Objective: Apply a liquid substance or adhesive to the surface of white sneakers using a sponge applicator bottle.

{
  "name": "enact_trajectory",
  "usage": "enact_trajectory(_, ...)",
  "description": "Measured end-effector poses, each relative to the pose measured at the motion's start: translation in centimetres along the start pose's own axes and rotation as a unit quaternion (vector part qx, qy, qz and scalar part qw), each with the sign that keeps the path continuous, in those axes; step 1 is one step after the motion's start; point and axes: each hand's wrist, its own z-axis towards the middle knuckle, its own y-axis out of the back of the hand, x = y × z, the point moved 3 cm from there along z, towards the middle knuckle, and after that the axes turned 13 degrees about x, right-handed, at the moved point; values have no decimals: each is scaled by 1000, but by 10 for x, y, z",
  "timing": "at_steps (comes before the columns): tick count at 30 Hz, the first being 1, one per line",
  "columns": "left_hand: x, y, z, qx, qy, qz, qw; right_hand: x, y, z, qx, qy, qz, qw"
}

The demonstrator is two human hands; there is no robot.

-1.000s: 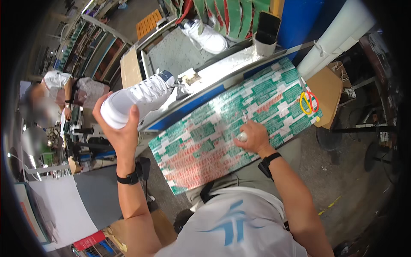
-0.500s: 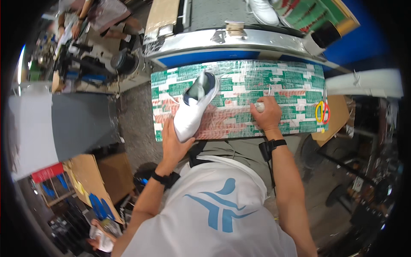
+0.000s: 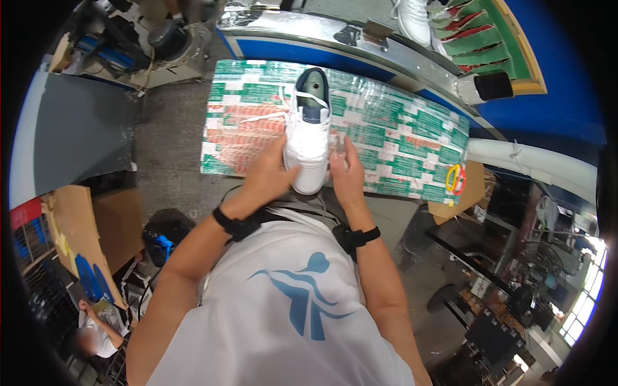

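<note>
A white lace-up sneaker (image 3: 308, 145) with a dark blue lining lies sole down on the tape-covered board, its toe toward me and its heel away. Loose white laces trail off its left side. Against the toe's left side, my left hand (image 3: 265, 174) grips the shoe. My right hand (image 3: 349, 179) is at the shoe's right side, with thumb and forefinger closed on a small pale grey tool (image 3: 340, 144); its kind does not show clearly. Whether that tool touches the shoe cannot be made out.
The board (image 3: 399, 154) is wrapped in green and white printed tape. Yellow and red scissors (image 3: 456, 179) lie at its right end. Beyond runs a conveyor with a metal edge (image 3: 290, 31), carrying another white shoe (image 3: 414, 20) beside a green compartment tray (image 3: 479, 38). A person (image 3: 100, 338) is at lower left.
The shoe has turned upright in view, with its toe pointing straight toward me. My right hand has come left from the board's middle to the shoe. The head view has shifted.
</note>
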Motion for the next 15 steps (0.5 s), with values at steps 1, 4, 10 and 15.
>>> enact_trajectory(1, 13, 13, 6, 98, 85, -69, 989, -2, 4, -9, 25, -30, 30, 999)
enact_trajectory(4, 53, 31, 22, -39, -66, -197, 977, 48, 4, -39, 53, 15, 9, 998)
enact_trajectory(10, 1, 69, 106, 19, -168, -191, 967, 124, -15, -15, 83, 303, -374, 873)
enact_trajectory(15, -30, 87, 119, 162, -187, -71, 966, 132, -16, -2, 130, 282, -416, 855)
